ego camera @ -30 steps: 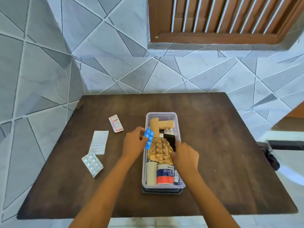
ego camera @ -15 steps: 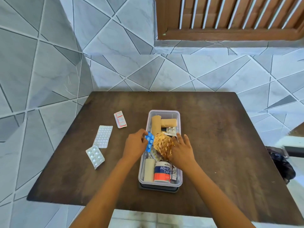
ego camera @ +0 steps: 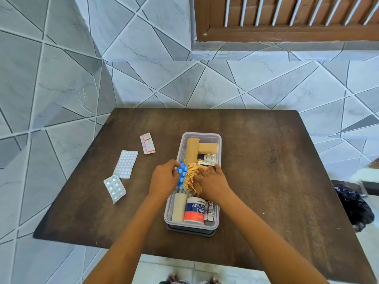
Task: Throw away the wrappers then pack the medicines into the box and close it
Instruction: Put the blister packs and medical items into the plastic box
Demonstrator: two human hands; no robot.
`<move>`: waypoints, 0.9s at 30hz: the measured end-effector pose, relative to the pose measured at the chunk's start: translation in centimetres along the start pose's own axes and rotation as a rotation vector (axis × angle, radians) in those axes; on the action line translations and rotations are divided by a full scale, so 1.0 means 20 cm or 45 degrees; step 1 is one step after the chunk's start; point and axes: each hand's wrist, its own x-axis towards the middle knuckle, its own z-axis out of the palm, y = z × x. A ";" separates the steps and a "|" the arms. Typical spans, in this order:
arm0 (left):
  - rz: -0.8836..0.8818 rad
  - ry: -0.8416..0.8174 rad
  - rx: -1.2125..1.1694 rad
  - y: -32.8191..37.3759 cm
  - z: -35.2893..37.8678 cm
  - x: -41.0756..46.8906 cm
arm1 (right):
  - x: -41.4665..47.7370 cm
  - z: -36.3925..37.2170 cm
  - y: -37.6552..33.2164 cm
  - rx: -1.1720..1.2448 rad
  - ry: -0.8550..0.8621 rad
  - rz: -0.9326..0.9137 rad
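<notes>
A clear plastic box stands open in the middle of the dark table, on its grey lid. Inside lie two tan bandage rolls, an adhesive tape roll and small pill strips. My left hand pinches a blue blister pack at the box's left wall. My right hand presses on and grips a crumpled gold foil strip over the box's middle. On the table to the left lie a white tablet sheet, a silver blister pack and a red-and-white strip.
The dark wooden table stands in a tiled corner, walls at the back and left. A black plastic bag sits on the floor past the table's right edge. A wooden shutter is above.
My right hand has crumpled the flat gold foil strip into a bunch and closed further over it. My left hand stays at the box's left wall with the blue blister pack.
</notes>
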 end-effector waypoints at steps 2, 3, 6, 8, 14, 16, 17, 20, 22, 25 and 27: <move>-0.006 0.011 0.007 -0.01 0.00 -0.01 | 0.01 -0.01 0.01 -0.027 -0.027 -0.014; -0.006 0.012 0.026 0.00 0.00 -0.01 | 0.01 -0.02 0.02 -0.042 -0.049 -0.021; -0.012 -0.018 0.224 0.01 0.00 -0.02 | 0.00 -0.02 0.04 -0.060 -0.066 -0.061; 0.016 -0.069 0.433 0.04 0.02 -0.03 | -0.01 0.00 0.06 -0.014 -0.001 -0.079; -0.013 -0.112 0.745 0.06 0.06 -0.07 | -0.06 0.05 0.09 0.290 0.256 -0.036; -0.029 -0.066 0.648 0.04 0.03 -0.07 | -0.07 0.04 0.09 0.341 0.318 -0.021; -0.030 -0.045 0.584 0.03 0.00 -0.07 | -0.07 0.03 0.08 0.369 0.349 -0.013; -0.039 0.001 0.399 -0.01 -0.07 -0.05 | -0.05 -0.02 0.04 0.470 0.446 0.007; -0.080 0.040 0.326 -0.07 -0.12 -0.02 | -0.01 -0.07 -0.01 0.530 0.550 -0.001; -0.199 0.095 0.284 -0.20 -0.21 0.04 | 0.09 -0.14 -0.11 0.614 0.609 -0.018; -0.304 0.093 0.328 -0.33 -0.28 0.07 | 0.18 -0.18 -0.19 0.664 0.635 -0.041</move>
